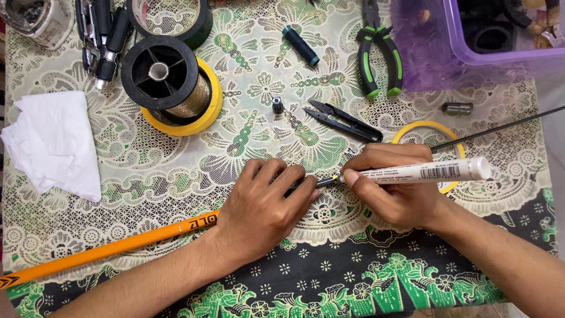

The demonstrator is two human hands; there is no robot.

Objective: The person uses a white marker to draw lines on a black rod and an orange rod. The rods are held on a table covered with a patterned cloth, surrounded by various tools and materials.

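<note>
Lace-patterned tabletop [247, 147] is carrying the work — left hand [259, 206] is pinning the orange rod [112, 247] flat, fingers closed over it, while right hand [394, 188] is gripping the white glue tube [429, 171] — nozzle best kept steady at the rod's dark tip [326, 181].

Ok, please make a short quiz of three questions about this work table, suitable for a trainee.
1. True or false: the left hand presses down on the orange rod.
2. What does the right hand hold? A) green-handled pliers B) a white tube C) black thread snips
3. Fill in: the black spool of gold thread stands on a roll of ______ tape.

Key
1. True; the hand lies over the rod's end.
2. B; the white tube points its tip toward the left fingers. The pliers and snips lie untouched.
3. Yellow.
</note>
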